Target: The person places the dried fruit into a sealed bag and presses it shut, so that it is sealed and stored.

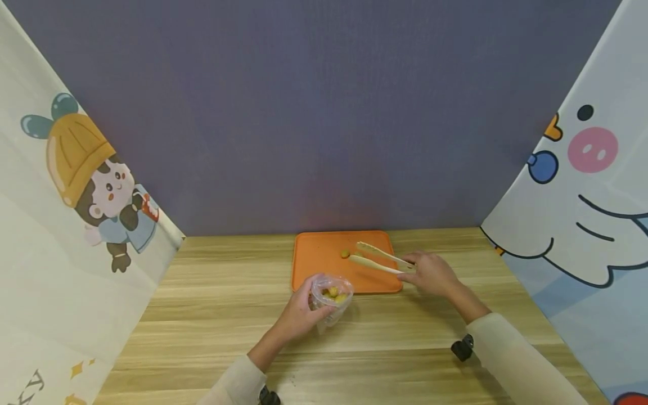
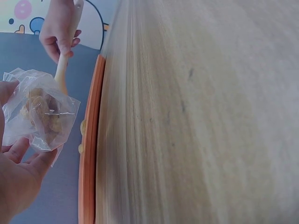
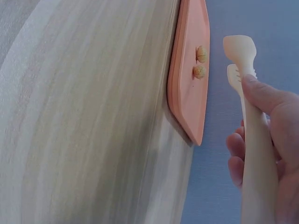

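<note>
The clear plastic bag point(image 1: 331, 319) is at the lower middle of the head view, in front of the near edge of the tray. Its mouth is open upward, and some yellow-brown nut-like pieces point(image 1: 333, 292) are gathered inside. The left hand point(image 1: 297, 316) grips this bag from its left side, with the fingers and the thumb around the plastic. Whether the bottom of the bag touches the table, I cannot tell.

The cream-coloured tongs point(image 1: 376, 265) are a little right of the middle of the head view, over the right part of the tray. The right hand point(image 1: 431, 274) grasps them by the handle part, thumb on one arm and fingers on the other. The two tips stand apart and nothing is pinched between them.

On the orange tray point(image 1: 318, 256) lie two loose nuts point(image 3: 199, 72), close beside each other, as the right wrist view shows; the tips of the tongs are apart from them.

The tray lies on the wood-grain table point(image 1: 217, 298), near its far edge. Behind rises a dark grey-blue panel point(image 1: 324, 124). At the left of the frame there is a panel with a cartoon child point(image 1: 113, 191) in a yellow hat; at the right, a white panel print with a pink snout point(image 1: 593, 149). Both forearms wear pale sleeves point(image 1: 516, 354).
</note>
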`<state>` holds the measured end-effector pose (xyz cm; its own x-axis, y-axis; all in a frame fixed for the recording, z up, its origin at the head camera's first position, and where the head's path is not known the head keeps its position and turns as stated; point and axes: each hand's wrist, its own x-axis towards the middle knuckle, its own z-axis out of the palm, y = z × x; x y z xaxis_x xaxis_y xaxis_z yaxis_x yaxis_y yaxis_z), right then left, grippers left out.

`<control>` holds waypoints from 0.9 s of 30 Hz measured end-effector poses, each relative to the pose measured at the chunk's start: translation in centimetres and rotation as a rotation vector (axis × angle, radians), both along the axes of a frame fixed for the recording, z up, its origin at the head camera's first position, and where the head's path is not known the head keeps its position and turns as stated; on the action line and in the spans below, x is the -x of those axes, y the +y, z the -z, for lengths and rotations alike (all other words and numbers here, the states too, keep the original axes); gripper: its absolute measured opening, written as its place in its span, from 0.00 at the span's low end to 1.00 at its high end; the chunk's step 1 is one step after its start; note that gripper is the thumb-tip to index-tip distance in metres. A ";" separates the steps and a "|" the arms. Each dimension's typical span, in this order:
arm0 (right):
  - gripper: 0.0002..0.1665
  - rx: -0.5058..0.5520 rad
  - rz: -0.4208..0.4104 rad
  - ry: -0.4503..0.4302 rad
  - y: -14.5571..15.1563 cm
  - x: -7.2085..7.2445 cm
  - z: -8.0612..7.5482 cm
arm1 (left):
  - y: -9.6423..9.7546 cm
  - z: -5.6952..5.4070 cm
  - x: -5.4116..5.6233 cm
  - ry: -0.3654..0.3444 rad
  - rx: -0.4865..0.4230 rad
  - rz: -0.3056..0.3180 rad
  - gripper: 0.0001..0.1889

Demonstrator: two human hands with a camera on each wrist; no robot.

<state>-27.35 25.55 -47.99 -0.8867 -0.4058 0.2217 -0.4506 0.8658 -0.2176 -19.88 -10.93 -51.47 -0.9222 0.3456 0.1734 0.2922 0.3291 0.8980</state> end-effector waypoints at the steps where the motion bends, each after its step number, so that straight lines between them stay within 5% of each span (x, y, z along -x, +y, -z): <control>1: 0.32 -0.002 0.003 -0.001 0.0 0.1 0.1 | 0.0 0.0 0.0 -0.003 0.001 0.000 0.44; 27: 0.32 -0.002 0.056 -0.083 0.0 1.5 2.3 | 0.1 0.1 0.0 -0.010 0.011 -0.006 0.43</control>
